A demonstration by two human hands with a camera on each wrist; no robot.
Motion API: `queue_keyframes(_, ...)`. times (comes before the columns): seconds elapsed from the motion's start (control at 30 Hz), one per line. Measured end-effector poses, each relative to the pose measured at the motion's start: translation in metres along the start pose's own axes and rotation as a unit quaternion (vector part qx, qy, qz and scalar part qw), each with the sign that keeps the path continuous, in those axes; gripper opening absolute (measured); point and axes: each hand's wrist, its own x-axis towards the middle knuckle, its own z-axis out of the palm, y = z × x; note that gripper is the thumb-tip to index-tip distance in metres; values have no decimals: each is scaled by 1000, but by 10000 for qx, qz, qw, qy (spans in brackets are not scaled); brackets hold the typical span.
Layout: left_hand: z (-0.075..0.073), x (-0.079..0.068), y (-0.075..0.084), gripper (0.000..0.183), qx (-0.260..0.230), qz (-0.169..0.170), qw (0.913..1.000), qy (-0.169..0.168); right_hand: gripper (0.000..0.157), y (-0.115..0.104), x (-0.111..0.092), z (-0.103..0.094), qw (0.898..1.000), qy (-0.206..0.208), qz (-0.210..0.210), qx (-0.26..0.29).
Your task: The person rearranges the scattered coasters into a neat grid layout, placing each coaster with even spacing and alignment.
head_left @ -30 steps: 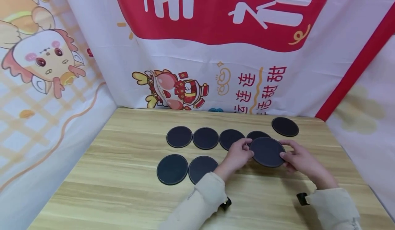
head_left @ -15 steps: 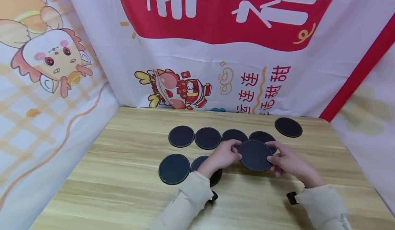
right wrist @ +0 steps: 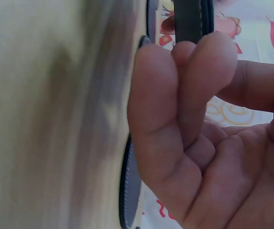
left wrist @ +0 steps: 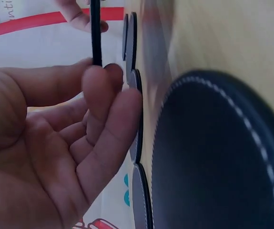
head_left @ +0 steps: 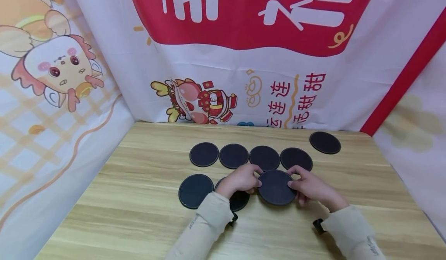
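Observation:
Between both hands a round black coaster (head_left: pixel 277 187) with a stitched rim is held just above the table. My left hand (head_left: pixel 242 179) pinches its left edge, and my right hand (head_left: pixel 311 186) pinches the right edge. In the left wrist view the held coaster (left wrist: pixel 96 33) shows edge-on between thumb and fingers; the right wrist view shows its edge (right wrist: pixel 194 21) too. Behind it lies a row of several matching coasters (head_left: pixel 234 156), side by side. A front-row coaster (head_left: pixel 196 191) sits at the left, and another (head_left: pixel 239 201) is partly hidden under my left hand and wrist.
A lone coaster (head_left: pixel 325 142) lies at the back right of the wooden table (head_left: pixel 132 198). Printed cloth (head_left: pixel 216 66) hangs along the table's back edge, with more cloth at both sides. A small black device (head_left: pixel 318 226) sits at my right cuff.
Both hands have carried the coaster leftward and toward the front, lowering it closer to the table. The back row's rightmost coaster, earlier partly covered, now shows almost whole.

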Motion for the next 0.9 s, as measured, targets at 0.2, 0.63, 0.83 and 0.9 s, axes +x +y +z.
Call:
queue_keyframes(0.2, -4, -1, -1, 27, 414, -85, 9990, -124, 27, 0, 3, 8, 9997, -97, -33, -228)
queue_keyframes(0.63, -8, -3, -3, 20, 900, -161, 9958, -112, 23, 6, 8, 18, 9992, -355, 127, 97)
queue_keyframes(0.83, -13, -5, -9, 31, 635, -6, 9979, -98, 26, 8, 8, 21, 9975, -452, 158, 522)
queue_keyframes(0.9, -14, -8, -10, 39, 556, 32, 9983, -193, 26, 8, 9, 21, 9971, -454, 172, 594)
